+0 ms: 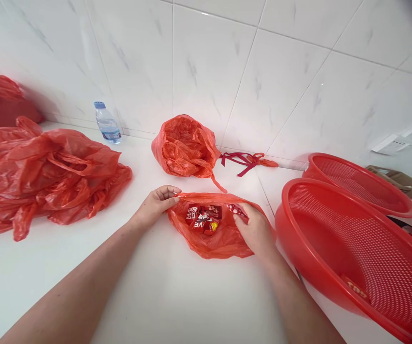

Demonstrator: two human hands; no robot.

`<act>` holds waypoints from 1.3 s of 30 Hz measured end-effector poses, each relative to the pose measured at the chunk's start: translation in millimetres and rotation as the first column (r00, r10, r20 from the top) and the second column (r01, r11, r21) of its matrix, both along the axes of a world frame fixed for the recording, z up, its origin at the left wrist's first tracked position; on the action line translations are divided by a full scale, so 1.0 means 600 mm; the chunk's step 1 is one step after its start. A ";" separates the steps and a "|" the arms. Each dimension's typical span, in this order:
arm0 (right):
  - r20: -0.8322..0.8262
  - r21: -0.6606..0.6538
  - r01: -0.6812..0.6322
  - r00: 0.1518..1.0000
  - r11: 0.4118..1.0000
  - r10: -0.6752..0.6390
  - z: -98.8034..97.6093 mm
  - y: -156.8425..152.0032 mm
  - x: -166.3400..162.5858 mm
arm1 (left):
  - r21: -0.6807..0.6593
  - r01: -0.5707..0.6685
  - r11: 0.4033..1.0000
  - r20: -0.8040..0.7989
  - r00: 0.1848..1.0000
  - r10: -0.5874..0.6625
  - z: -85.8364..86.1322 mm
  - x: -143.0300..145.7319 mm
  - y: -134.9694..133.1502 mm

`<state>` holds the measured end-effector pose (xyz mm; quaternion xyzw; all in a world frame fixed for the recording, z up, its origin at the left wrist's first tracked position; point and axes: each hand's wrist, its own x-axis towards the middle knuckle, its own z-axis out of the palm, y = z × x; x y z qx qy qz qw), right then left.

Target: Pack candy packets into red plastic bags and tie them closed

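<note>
A small red plastic bag (216,241) lies open on the white counter (177,296) in front of me. Inside it are several red wrapped candies (203,218). My left hand (156,203) pinches the bag's upper left rim and holds the mouth apart. My right hand (254,229) rests at the bag's right rim, its fingers closed on a red patterned wrapped candy (236,209) at the opening.
A second bunched red bag (186,145) sits behind, with a dark red ribbon (245,160) beside it. A heap of red bags (44,174) fills the left. A water bottle (107,123) stands by the tiled wall. Two red mesh baskets (352,248) are at the right.
</note>
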<state>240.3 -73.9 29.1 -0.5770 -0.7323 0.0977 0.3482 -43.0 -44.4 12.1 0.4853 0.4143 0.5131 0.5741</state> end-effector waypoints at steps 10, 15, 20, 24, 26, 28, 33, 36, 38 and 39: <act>0.154 0.044 -0.290 0.947 0.956 0.281 -0.005 -0.024 -0.055 | 0.019 0.018 1.000 -0.013 1.000 -0.018 0.004 0.002 -0.003; 0.187 0.002 -0.263 0.948 0.965 0.258 -0.018 -0.019 -0.062 | 0.029 0.024 0.999 -0.038 0.999 -0.023 0.004 0.003 -0.004; 0.119 0.078 -0.270 0.958 0.960 0.260 -0.012 -0.021 -0.061 | 0.279 -0.118 0.953 -0.340 0.916 0.213 0.017 0.014 -0.018; 0.047 0.045 -0.242 0.970 0.969 0.240 -0.007 -0.026 -0.059 | 0.696 0.085 0.713 -0.569 0.671 0.475 0.039 0.037 -0.042; 0.020 0.036 -0.211 0.977 0.977 0.210 -0.006 -0.027 -0.057 | 0.729 0.274 0.628 -0.630 0.628 0.457 0.044 0.051 -0.051; 0.007 0.026 -0.214 0.977 0.976 0.214 -0.004 -0.028 -0.055 | 0.711 0.391 0.585 -0.679 0.597 0.427 0.043 0.064 -0.055; 0.014 0.016 -0.296 0.955 0.955 0.296 0.005 -0.026 -0.048 | 0.672 0.424 0.607 -0.725 0.543 0.424 0.032 0.073 -0.052; -0.027 0.040 -0.281 0.959 0.959 0.282 0.010 -0.023 -0.042 | 0.663 0.411 0.626 -0.737 0.508 0.447 0.034 0.071 -0.052; -0.068 0.082 -0.275 0.957 0.958 0.280 0.015 -0.021 -0.036 | 0.676 0.393 0.623 -0.726 0.500 0.472 0.036 0.070 -0.053; -0.096 0.100 -0.269 0.956 0.958 0.278 0.018 -0.020 -0.032 | 0.686 0.382 0.619 -0.717 0.502 0.484 0.037 0.070 -0.054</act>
